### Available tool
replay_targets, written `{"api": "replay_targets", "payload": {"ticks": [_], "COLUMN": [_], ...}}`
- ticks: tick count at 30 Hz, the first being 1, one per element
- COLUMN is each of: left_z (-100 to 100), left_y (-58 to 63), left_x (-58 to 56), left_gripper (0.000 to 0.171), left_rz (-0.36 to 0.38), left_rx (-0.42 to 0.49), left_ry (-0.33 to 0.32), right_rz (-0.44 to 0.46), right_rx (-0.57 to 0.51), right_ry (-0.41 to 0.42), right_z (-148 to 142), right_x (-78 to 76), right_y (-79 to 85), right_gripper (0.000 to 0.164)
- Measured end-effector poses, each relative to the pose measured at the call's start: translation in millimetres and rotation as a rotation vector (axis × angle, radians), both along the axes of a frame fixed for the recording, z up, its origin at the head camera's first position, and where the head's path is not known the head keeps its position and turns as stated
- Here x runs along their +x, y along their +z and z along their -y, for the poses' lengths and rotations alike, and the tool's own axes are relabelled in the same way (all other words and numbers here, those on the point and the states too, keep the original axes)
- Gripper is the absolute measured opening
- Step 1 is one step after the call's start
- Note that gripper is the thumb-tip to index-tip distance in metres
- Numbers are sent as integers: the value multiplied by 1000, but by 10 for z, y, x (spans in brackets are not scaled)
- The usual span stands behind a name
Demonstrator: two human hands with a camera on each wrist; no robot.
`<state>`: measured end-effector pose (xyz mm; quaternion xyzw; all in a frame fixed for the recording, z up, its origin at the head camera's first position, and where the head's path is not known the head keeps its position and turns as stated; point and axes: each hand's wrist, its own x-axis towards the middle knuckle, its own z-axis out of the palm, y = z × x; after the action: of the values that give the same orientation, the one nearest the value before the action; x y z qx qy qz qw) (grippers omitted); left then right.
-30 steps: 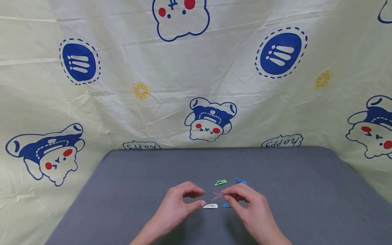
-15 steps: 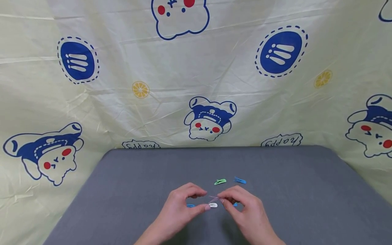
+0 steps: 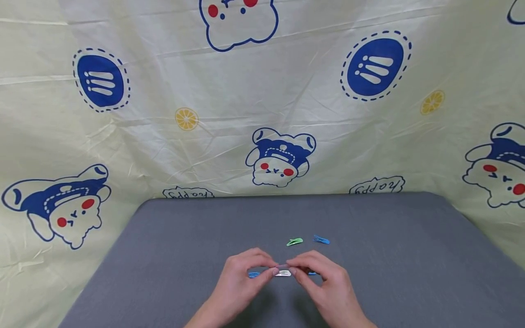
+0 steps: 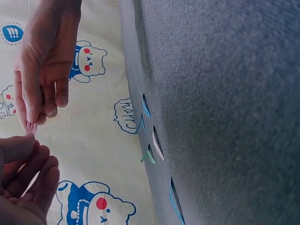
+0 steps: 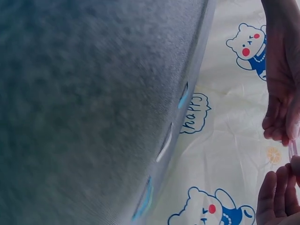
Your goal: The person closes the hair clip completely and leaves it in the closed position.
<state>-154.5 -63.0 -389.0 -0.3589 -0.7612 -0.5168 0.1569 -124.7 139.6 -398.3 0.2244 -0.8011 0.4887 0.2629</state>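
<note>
A thin pinkish hair clip is held level above the table, one end in each hand. My left hand pinches its left end between thumb and fingertips. On the other end my right hand has a similar pinch. The middle of the clip shows pink between the fingertips in the left wrist view; its ends are covered by fingers. Beneath it lies a white snap clip. A blue clip is partly hidden behind my left hand, another blue clip behind my right.
Farther back on the grey table lie a green clip, its parts spread, and a blue clip. A pale printed cloth hangs behind the table's far edge.
My right hand has brought the pink clip left and slightly down to my left hand, which now pinches its free end. The clip's spread arms now look closed together.
</note>
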Motion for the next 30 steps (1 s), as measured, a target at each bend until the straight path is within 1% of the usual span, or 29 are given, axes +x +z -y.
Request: {"api": "replay_targets", "payload": {"ticks": [3,7,9,13,17,20,22,24,26,27,28,30], "left_z": [-4,-10,-8,13,41,53,55,57,64,68,72,77], "left_y": [-24,-28,-12,17,29,18,5,-6,-22,-35,-39,-57], "left_x": [-6,-11,-11,-13,-24,-41,-56,-70,-89,-101,-108,-125], "left_gripper": [10,15,14,8,4,3,3,4,5,4,4,5], "left_rz": [-18,-18,-11,41,89,122,158,186,217,239,278,311], "left_rx": [17,29,35,49,54,54,60,76,101,114,120,129], "left_ry": [-3,-15,-26,-72,-124,-152,-176,-216,-276,-310,-334,-375], "right_rz": [5,56,103,182,231,280,307,336,379,390,409,471], "right_rx": [-46,-103,-135,-213,-253,-249,-240,-224,-221,-228,-240,-263], "right_ry": [31,76,106,231,378,429,445,458,485,511,535,556], "right_z": [4,-2,-13,-55,-113,-148,-169,-188,-208,-214,-219,-227], "right_x": [-16,-27,-31,-53,-90,-110,-120,-126,-130,-135,-137,-132], "right_y": [-29,-43,-40,-37,-41,-32,-23,-14,-8,-13,-17,-21], "right_gripper": [32,27,24,18,20,19,17,15,14,13,13,13]}}
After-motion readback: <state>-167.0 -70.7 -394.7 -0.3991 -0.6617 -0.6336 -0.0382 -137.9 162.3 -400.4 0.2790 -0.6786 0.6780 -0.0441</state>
